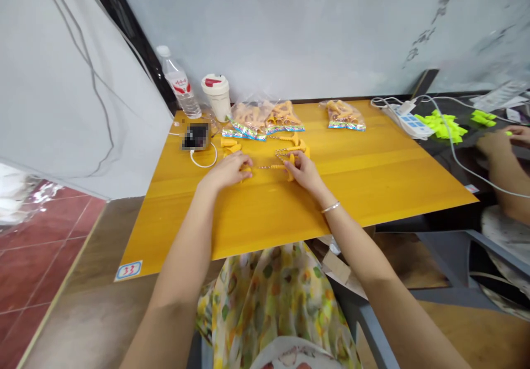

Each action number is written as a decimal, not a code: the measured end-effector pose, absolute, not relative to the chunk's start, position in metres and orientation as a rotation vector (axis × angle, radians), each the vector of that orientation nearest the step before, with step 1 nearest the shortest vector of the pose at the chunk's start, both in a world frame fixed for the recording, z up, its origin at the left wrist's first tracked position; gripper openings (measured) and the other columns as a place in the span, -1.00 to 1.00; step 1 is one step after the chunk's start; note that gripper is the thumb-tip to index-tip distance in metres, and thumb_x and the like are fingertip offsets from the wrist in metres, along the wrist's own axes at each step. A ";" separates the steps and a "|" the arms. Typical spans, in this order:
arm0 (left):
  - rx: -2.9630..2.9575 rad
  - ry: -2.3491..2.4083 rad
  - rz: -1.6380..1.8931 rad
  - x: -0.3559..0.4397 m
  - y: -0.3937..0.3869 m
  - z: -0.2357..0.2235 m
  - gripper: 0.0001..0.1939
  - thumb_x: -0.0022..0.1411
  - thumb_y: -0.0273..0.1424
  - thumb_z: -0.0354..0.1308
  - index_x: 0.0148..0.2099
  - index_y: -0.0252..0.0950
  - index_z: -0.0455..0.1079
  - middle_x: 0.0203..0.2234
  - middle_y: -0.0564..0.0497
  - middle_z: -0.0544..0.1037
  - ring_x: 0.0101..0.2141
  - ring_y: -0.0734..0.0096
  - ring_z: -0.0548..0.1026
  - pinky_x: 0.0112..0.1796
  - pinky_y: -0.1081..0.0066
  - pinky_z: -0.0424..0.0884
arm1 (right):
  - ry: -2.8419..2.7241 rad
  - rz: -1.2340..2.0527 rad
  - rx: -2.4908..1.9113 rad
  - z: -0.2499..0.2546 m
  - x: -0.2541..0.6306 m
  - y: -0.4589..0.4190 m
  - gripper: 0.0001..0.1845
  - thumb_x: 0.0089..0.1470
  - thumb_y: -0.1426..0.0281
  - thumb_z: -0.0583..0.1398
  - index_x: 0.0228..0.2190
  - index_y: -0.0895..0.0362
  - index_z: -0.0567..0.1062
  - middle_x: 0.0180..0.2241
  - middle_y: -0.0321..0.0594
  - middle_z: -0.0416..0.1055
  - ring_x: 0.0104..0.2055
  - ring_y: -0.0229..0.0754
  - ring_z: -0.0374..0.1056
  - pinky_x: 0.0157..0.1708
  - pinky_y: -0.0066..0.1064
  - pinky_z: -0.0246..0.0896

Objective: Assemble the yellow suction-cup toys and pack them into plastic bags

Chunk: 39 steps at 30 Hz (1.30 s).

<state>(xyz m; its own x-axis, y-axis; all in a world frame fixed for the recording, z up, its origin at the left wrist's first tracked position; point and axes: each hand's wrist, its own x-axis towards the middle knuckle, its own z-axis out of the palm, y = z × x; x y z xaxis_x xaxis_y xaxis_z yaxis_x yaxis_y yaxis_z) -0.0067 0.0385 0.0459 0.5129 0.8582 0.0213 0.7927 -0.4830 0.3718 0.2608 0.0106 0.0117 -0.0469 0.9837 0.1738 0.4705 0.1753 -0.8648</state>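
Note:
My left hand rests on the yellow table, fingers curled round a small orange plastic piece. My right hand pinches another orange piece. A thin silver bead chain runs between the two hands. More orange pieces with chains lie just beyond my right hand, and loose orange pieces lie beyond my left.
Two clear bags of orange pieces sit at the table's back. A water bottle, a white cup and a phone with a white cable stand back left. Another person's hand works beside green pieces and a power strip.

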 end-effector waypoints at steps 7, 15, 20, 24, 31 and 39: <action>2.494 1.397 0.237 -0.011 0.045 0.036 -0.75 0.13 -0.41 0.07 -0.14 -0.23 0.46 -0.17 -0.10 0.54 -0.08 0.16 0.49 0.01 0.23 0.37 | -1.693 0.536 -1.636 0.012 0.272 -0.033 -0.64 0.18 0.20 0.10 -0.04 0.10 0.35 -0.64 -0.48 0.24 -0.59 -0.24 0.21 -0.46 -0.44 0.05; 2.493 1.443 0.307 -0.009 0.044 0.037 -0.74 0.14 -0.39 0.07 -0.11 -0.23 0.46 -0.18 -0.11 0.52 -0.10 0.15 0.49 0.00 0.21 0.38 | -1.762 0.367 -1.815 0.020 0.286 -0.034 -0.58 0.23 0.20 0.08 0.05 0.12 0.35 -0.53 -0.33 0.42 -0.50 -0.14 0.34 -0.40 -0.41 0.15; 2.455 1.461 0.351 -0.009 0.042 0.042 -0.73 0.14 -0.39 0.09 -0.10 -0.25 0.45 -0.16 -0.13 0.51 -0.12 0.15 0.49 -0.01 0.20 0.39 | -1.890 0.328 -1.896 0.027 0.281 -0.043 -0.58 0.28 0.27 0.07 0.12 0.14 0.33 -0.32 -0.13 0.53 -0.30 -0.04 0.46 -0.26 -0.34 0.26; 2.450 1.464 0.400 -0.008 0.040 0.046 -0.71 0.13 -0.44 0.06 -0.09 -0.27 0.44 -0.14 -0.14 0.51 -0.11 0.13 0.49 -0.01 0.19 0.39 | -1.939 0.241 -1.968 0.032 0.275 -0.051 -0.65 0.31 0.28 0.07 0.05 0.14 0.41 -0.02 0.03 0.45 -0.11 0.00 0.47 -0.13 -0.29 0.28; 2.469 1.481 0.403 -0.009 0.040 0.047 -0.70 0.14 -0.45 0.03 -0.07 -0.27 0.43 -0.13 -0.14 0.53 -0.11 0.15 0.50 -0.02 0.21 0.40 | -2.117 0.255 -1.988 0.037 0.276 -0.057 -0.73 0.32 0.28 0.07 -0.05 0.04 0.49 0.06 -0.11 0.43 -0.14 -0.04 0.49 -0.21 -0.32 0.29; 2.466 1.491 0.497 -0.009 0.039 0.049 -0.72 0.18 -0.45 0.01 -0.09 -0.27 0.44 -0.16 -0.13 0.56 -0.18 0.18 0.52 -0.09 0.26 0.40 | -2.178 0.130 -1.883 0.037 0.279 -0.036 -0.68 0.31 0.31 0.09 0.04 0.01 0.49 0.10 -0.16 0.44 -0.07 -0.05 0.48 -0.21 -0.34 0.29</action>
<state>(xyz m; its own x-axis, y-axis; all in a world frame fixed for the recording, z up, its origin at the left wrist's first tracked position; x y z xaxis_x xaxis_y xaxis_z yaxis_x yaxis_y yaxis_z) -0.0093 0.0390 0.0493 0.4292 0.8864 0.1735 0.8131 -0.4628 0.3532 0.2794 -0.0363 0.0367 -0.1271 0.9825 0.1360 0.9594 0.1565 -0.2345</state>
